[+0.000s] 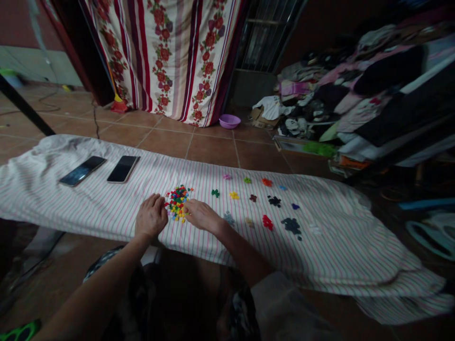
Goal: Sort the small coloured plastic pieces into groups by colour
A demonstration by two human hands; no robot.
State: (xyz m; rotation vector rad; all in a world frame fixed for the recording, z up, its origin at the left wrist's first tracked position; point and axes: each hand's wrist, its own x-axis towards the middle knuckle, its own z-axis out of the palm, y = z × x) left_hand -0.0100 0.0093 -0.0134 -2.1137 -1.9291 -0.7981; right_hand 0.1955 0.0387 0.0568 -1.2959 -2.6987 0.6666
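A mixed pile of small coloured pieces (177, 201) lies on the striped cloth (199, 241). My left hand (152, 215) rests at the pile's left edge, its fingers curled together; what they hold, if anything, is hidden. At the right edge my right hand (201, 214) has its fingers pinched together over the pieces, and anything between them is too small to make out. To the right, small single-colour groups are spread in rows, among them dark green (215, 193), yellow (233, 195), black (274, 201), red (268, 222) and dark grey pieces (291, 225).
Two phones, one at the far left (83, 170) and one nearer the pile (123, 169), lie on the cloth. Beyond it are a floral curtain (163, 57), a purple basin (230, 121) on the tiled floor and a heap of clothes (341, 90) at the right.
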